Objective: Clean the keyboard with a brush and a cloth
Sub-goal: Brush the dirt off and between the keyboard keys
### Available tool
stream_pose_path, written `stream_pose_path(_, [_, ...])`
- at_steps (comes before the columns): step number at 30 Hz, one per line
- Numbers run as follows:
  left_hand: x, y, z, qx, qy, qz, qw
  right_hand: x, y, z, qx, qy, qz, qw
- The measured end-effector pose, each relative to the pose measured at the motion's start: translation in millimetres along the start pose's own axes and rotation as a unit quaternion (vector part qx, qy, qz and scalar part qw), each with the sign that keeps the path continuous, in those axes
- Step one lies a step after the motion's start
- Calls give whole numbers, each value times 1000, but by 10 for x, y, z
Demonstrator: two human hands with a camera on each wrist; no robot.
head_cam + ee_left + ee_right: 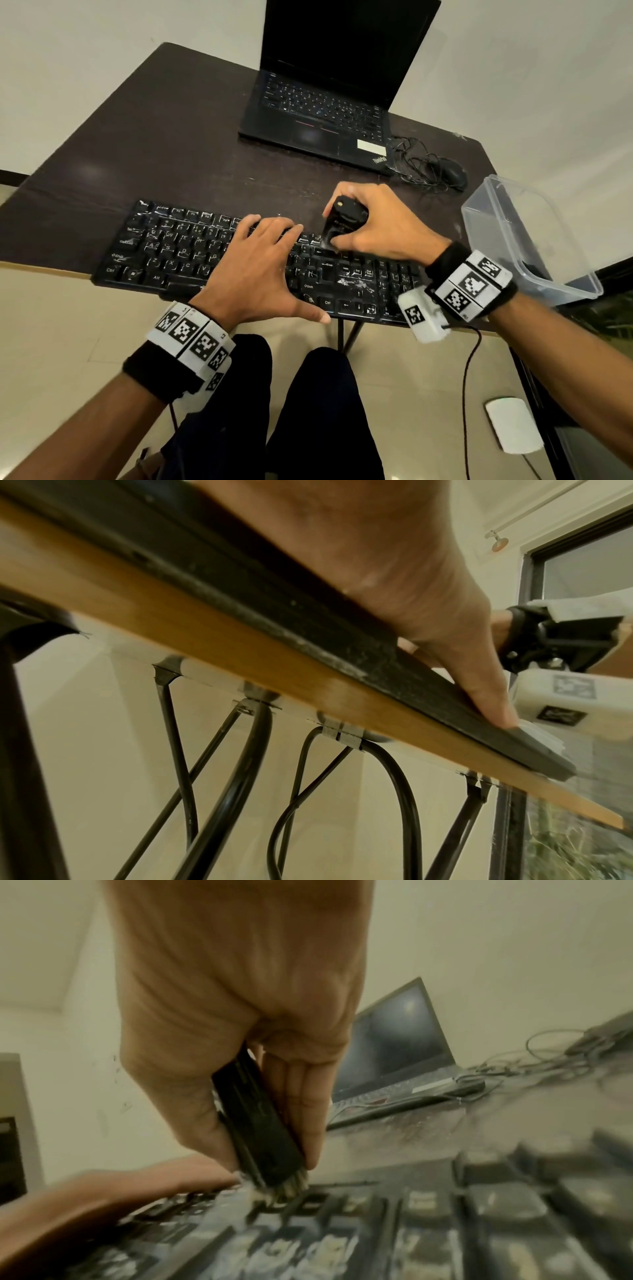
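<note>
Brushing step: brush (344, 222) clasped in right hand (373, 222), bristles on upper key rows of keyboard (164, 246) at near table edge; left hand (255, 270) flat, steadying. Next, presumably: sweeping onward; cloth unseen.

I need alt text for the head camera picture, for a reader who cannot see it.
A person's right hand grips a small black brush and holds it on the upper key rows of a dusty black keyboard, while the left hand rests flat on the keys. Behind, on the dark table, stand an open black laptop, a black mouse and a clear plastic box.
</note>
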State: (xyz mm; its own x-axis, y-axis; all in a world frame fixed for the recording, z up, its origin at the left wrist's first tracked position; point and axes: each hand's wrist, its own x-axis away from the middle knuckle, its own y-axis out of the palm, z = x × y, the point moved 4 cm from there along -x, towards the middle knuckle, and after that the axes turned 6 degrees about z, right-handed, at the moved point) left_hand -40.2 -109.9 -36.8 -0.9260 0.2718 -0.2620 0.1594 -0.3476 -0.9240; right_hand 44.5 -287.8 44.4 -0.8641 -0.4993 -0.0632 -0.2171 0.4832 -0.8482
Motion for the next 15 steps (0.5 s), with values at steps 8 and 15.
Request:
stream_pose_path(8, [-1, 11, 13, -1, 0, -3, 1000, 56, -107, 172, 21, 16, 25, 999])
stream_pose_path(15, [3, 9, 11, -1, 0, 0, 1000, 143, -221, 325, -5, 50, 33, 998])
